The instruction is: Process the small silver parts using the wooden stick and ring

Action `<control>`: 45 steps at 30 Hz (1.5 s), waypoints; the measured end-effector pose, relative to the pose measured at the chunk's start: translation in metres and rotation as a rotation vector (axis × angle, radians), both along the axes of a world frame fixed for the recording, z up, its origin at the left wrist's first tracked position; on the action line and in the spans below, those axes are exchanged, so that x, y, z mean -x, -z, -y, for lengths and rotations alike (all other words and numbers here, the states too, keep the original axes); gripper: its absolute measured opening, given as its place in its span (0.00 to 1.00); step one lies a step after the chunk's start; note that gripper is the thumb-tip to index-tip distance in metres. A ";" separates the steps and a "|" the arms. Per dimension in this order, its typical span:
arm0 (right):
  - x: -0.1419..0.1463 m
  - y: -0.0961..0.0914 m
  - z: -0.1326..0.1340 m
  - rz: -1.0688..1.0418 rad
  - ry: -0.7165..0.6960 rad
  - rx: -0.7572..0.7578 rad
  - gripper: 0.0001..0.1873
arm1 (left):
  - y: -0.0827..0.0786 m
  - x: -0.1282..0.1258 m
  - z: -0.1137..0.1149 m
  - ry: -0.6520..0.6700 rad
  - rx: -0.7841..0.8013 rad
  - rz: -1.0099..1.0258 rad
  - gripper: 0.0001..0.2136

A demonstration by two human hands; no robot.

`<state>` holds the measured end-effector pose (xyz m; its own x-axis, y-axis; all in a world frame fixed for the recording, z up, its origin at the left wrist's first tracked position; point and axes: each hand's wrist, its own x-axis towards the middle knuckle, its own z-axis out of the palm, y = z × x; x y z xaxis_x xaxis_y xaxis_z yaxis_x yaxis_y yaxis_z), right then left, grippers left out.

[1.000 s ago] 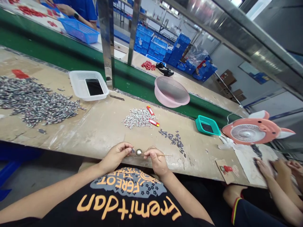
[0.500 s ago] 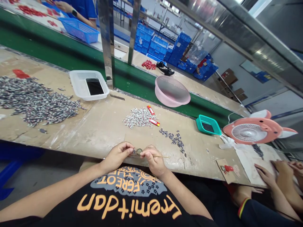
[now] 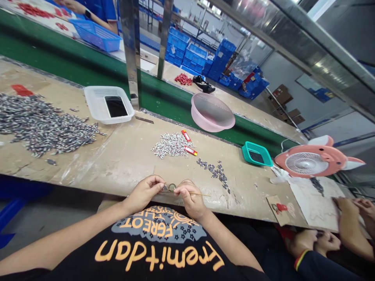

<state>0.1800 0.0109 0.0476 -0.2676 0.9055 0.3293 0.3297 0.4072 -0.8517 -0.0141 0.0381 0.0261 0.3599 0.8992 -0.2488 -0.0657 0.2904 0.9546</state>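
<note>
Both hands meet at the near edge of the cardboard-covered bench (image 3: 123, 156). My left hand (image 3: 145, 191) is pinched shut on a small silver-and-dark part next to a small round ring (image 3: 172, 187). My right hand (image 3: 190, 197) is closed on a thin wooden stick (image 3: 202, 194) that points right. Just beyond lie a small heap of silver parts (image 3: 171, 145), two red pieces (image 3: 188, 143) and a scatter of dark parts (image 3: 215, 171).
A large heap of grey parts (image 3: 41, 125) lies at left. A white tray with a phone (image 3: 108, 104), a pink bowl (image 3: 211, 112), a teal tray (image 3: 257, 154) and a pink fan (image 3: 318, 160) stand further out. A co-worker's hands (image 3: 348, 212) are at right.
My hands stay pinched together and have shifted slightly toward me. The co-worker's hands at right have drawn back from the white sheet toward the bench edge.
</note>
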 end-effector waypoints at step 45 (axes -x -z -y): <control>-0.044 0.043 -0.134 1.081 0.399 -0.037 0.08 | 0.014 0.015 -0.012 -0.166 0.096 0.125 0.12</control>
<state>0.2237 0.1450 0.0048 -0.1232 0.9837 0.1311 0.9910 0.1289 -0.0357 -0.0292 0.0502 0.0119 0.2420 0.9232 -0.2986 -0.2361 0.3545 0.9047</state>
